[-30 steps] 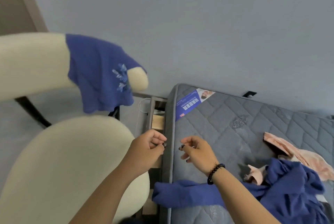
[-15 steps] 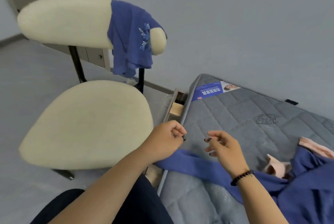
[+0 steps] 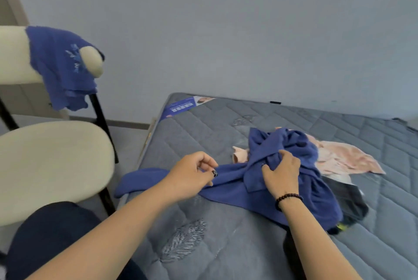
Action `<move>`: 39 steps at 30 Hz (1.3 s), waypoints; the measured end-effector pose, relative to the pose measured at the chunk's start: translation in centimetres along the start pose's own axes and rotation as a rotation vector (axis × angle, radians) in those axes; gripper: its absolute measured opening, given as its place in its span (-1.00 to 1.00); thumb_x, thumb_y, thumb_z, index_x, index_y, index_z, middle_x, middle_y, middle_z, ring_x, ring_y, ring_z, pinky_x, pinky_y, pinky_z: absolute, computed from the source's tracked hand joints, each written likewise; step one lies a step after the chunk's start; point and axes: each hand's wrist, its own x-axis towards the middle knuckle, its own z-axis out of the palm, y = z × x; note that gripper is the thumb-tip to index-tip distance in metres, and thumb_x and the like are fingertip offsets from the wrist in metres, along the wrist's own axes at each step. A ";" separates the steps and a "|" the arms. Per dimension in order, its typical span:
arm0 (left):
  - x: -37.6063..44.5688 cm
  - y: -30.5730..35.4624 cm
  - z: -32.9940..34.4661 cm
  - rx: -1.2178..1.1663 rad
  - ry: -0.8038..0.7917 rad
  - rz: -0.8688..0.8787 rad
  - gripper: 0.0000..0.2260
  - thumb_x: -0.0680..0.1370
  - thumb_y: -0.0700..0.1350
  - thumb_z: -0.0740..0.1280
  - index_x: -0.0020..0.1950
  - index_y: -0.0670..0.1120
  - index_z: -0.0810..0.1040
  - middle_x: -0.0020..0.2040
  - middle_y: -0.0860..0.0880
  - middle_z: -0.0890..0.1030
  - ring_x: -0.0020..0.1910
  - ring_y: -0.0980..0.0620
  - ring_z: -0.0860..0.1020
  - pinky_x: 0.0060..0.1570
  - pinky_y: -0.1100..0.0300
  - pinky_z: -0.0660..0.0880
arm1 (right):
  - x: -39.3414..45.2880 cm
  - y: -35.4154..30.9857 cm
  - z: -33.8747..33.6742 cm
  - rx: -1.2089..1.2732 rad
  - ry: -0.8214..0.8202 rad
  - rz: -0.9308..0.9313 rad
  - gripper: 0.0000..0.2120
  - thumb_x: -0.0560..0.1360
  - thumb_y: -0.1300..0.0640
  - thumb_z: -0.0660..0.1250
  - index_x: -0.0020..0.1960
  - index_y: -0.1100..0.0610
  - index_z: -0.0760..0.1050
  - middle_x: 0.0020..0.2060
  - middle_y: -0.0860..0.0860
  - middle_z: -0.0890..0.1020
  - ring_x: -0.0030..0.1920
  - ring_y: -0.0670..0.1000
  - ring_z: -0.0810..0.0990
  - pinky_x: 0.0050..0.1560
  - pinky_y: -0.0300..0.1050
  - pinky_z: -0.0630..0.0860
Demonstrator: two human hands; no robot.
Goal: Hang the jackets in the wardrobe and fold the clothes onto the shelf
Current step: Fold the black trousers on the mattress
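Your right hand (image 3: 281, 172) grips bunched middle of crumpled blue fleece garment (image 3: 294, 180), fingers curled into fabric. Your left hand (image 3: 192, 178) hovers over garment's long sleeve, fingers curled, thumb near index; cannot tell if it pinches cloth. Garment lies on grey quilted mattress (image 3: 226, 245), sleeve end hanging over left edge. Pale pink cloth (image 3: 343, 157) and dark garment (image 3: 348, 200) partly under it. Second blue embroidered top (image 3: 61, 64) draped over backrest of cream padded chair (image 3: 52, 164), left of mattress.
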 end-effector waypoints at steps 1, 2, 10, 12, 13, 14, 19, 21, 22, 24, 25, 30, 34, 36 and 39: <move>0.0 0.3 0.8 0.002 -0.006 0.006 -0.88 0.51 -0.25 0.35 -0.10 -0.02 0.54 -0.19 0.03 0.59 -0.30 0.08 0.66 -0.45 0.43 0.35 | 0.5 0.7 -0.2 -0.058 0.010 0.011 -0.39 0.44 0.14 0.41 0.41 0.18 0.24 0.35 0.19 0.25 0.22 0.24 0.39 0.09 0.00 0.44; 0.0 0.5 1.3 0.003 -0.004 0.012 -0.89 0.52 -0.25 0.36 -0.09 -0.03 0.54 -0.18 0.03 0.60 -0.31 0.09 0.65 -0.46 0.43 0.35 | 0.9 1.3 -0.4 -0.105 -0.005 0.035 -0.28 0.43 0.03 0.43 0.47 0.13 0.17 0.41 0.18 0.17 0.29 0.28 0.33 0.16 0.08 0.44; -0.8 0.0 0.9 -0.011 0.022 -0.001 -0.93 0.52 -0.24 0.38 -0.05 -0.09 0.56 -0.20 0.00 0.60 -0.35 0.13 0.63 -0.39 0.36 0.41 | 4.5 1.3 0.6 -0.060 -0.086 0.223 -0.69 0.49 0.01 0.36 0.09 0.21 0.46 0.12 0.26 0.44 -0.10 0.22 0.52 -0.23 -0.05 0.41; -0.4 -0.5 -0.2 -0.029 0.058 -0.010 -0.91 0.51 -0.26 0.38 -0.07 -0.09 0.56 -0.21 -0.02 0.61 -0.36 0.12 0.61 -0.42 0.37 0.39 | 5.3 0.5 1.1 -0.036 -0.047 0.148 -0.72 0.47 0.23 0.28 -0.38 0.16 0.30 -0.35 0.15 0.42 -0.39 0.10 0.32 -0.39 -0.15 0.23; -0.2 -0.9 -0.7 -0.051 0.082 -0.014 -0.89 0.50 -0.28 0.38 -0.08 -0.08 0.55 -0.21 -0.03 0.61 -0.36 0.12 0.60 -0.42 0.37 0.38 | 5.4 -0.3 1.3 -0.038 -0.041 0.091 -0.66 0.45 0.26 0.27 -0.44 0.14 0.23 -0.46 0.09 0.37 -0.41 0.08 0.29 -0.40 -0.16 0.20; 0.0 -1.3 -1.2 -0.074 0.107 -0.021 -0.87 0.49 -0.30 0.38 -0.09 -0.08 0.55 -0.21 -0.04 0.62 -0.35 0.11 0.59 -0.40 0.36 0.38 | 5.3 -1.6 1.3 -0.017 -0.041 0.030 -0.65 0.43 0.26 0.27 -0.46 0.13 0.22 -0.51 0.05 0.35 -0.40 0.08 0.31 -0.42 -0.15 0.19; 0.8 -3.2 -2.2 -0.156 0.255 -0.001 -0.54 0.26 -0.11 0.50 0.07 0.09 0.39 0.01 0.01 0.54 -0.12 0.09 0.52 -0.07 0.23 0.44 | 2.9 -11.9 0.8 0.271 -0.227 -0.300 -0.79 0.45 0.23 0.34 -0.35 0.18 0.45 -0.45 -0.01 0.48 -0.39 -0.08 0.38 -0.29 -0.19 0.31; 1.0 -3.3 -2.8 -0.152 0.292 0.059 -0.25 0.20 -0.02 0.57 0.27 0.11 0.26 0.22 0.09 0.41 0.12 0.16 0.46 0.10 0.27 0.42 | 1.8 -16.1 0.2 0.503 -0.428 -0.370 -0.91 0.48 0.25 0.36 -0.17 0.27 0.56 -0.33 0.03 0.56 -0.30 -0.08 0.45 -0.23 -0.18 0.41; 1.2 -3.2 -3.3 -0.129 0.299 0.111 -0.13 0.23 -0.04 0.61 0.38 0.07 0.16 0.31 0.12 0.32 0.24 0.20 0.40 0.16 0.36 0.38 | 1.3 -18.0 0.0 0.612 -0.525 -0.384 -0.93 0.50 0.26 0.36 -0.10 0.28 0.57 -0.28 0.04 0.59 -0.26 -0.08 0.49 -0.23 -0.20 0.44; 1.4 -3.2 -4.5 -0.049 0.341 0.211 0.04 0.24 0.01 0.62 0.50 0.04 -0.02 0.41 0.16 0.19 0.36 0.27 0.26 0.22 0.49 0.27 | 0.1 -21.2 -0.6 0.821 -0.699 -0.393 -0.93 0.53 0.26 0.32 -0.03 0.23 0.57 -0.21 0.02 0.63 -0.19 -0.08 0.58 -0.18 -0.24 0.50; 1.5 -3.3 -5.2 -0.016 0.366 0.218 0.09 0.21 0.11 0.60 0.50 0.06 -0.07 0.44 0.18 0.15 0.38 0.27 0.23 0.26 0.44 0.24 | -0.4 -22.6 -0.8 0.923 -0.766 -0.394 -0.93 0.54 0.26 0.31 -0.03 0.20 0.57 -0.20 0.00 0.65 -0.17 -0.08 0.61 -0.16 -0.24 0.53; 1.9 -5.3 -8.4 0.064 0.571 0.076 -0.29 0.32 0.12 0.49 0.29 -0.12 0.22 0.13 -0.06 0.51 0.05 0.00 0.55 -0.01 0.26 0.46 | -1.2 -27.1 -0.5 1.246 -0.835 -0.334 -0.86 0.59 0.27 0.17 -0.01 0.20 0.51 -0.19 0.04 0.67 -0.19 -0.04 0.63 -0.12 -0.20 0.59; 1.9 -5.8 -11.5 0.009 0.574 -0.013 -0.80 0.52 -0.13 0.37 0.10 0.01 0.44 -0.15 0.11 0.57 -0.10 0.03 0.58 -0.18 0.23 0.44 | 1.2 -26.9 1.1 0.869 -0.356 -0.488 -0.91 0.58 0.17 0.26 0.08 0.08 0.45 -0.19 0.02 0.59 -0.23 -0.11 0.55 -0.21 -0.24 0.49; 2.4 -5.9 -12.9 -0.049 0.587 -0.018 -0.88 0.54 -0.20 0.34 -0.09 0.03 0.55 -0.20 0.10 0.62 -0.12 0.05 0.60 -0.19 0.24 0.45 | 2.9 -25.3 2.4 0.585 -0.137 -0.557 -0.82 0.54 0.13 0.30 0.12 0.01 0.42 -0.33 0.00 0.46 -0.40 -0.18 0.41 -0.32 -0.31 0.36; 3.8 -4.5 -14.4 -0.211 0.596 -0.021 -0.77 0.53 -0.32 0.25 -0.05 -0.02 0.59 -0.17 0.05 0.64 -0.16 0.11 0.58 -0.21 0.33 0.48 | 4.0 -22.3 4.9 0.302 -0.328 -0.539 -0.52 0.41 0.15 0.40 0.27 -0.10 0.34 -0.37 -0.02 0.48 -0.43 -0.19 0.41 -0.28 -0.26 0.40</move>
